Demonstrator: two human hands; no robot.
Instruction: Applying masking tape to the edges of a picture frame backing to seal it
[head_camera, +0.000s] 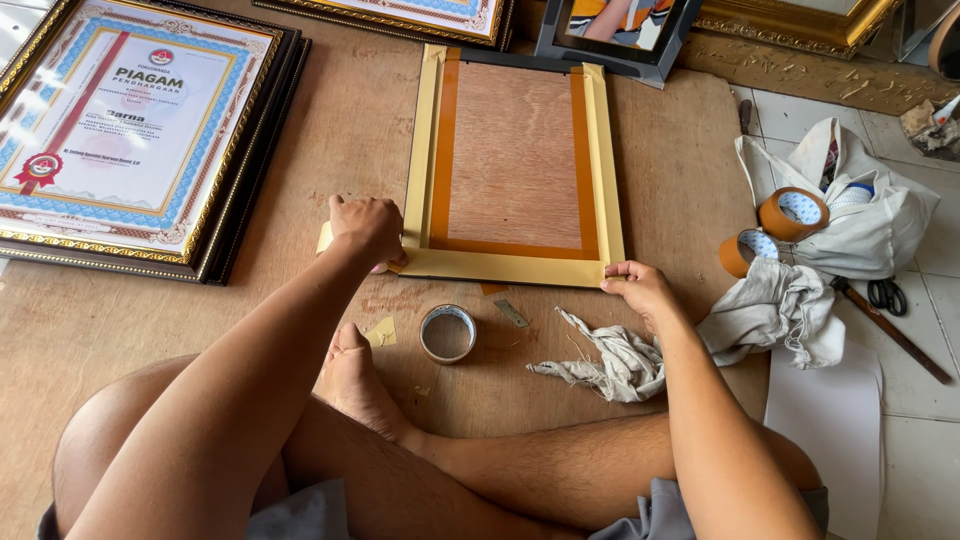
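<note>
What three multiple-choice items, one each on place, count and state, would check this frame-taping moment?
1. Where does the small round tin stand?
A. On the board between the frame back and the person's foot
B. On top of the white bag
C. On the framed certificate

2. How many brown tape rolls lie by the white bag?
A. One
B. Two
C. Four

3. What is the right hand doing?
A. Lifting scissors
B. Pressing on the frame back's lower right corner
C. Resting on a knee

Answers: 1 A, the tin stands just below the taped bottom edge. 2 B, two rolls lie side by side. 3 B, its fingers lie on that corner, while the left hand presses the lower left one.
</note>
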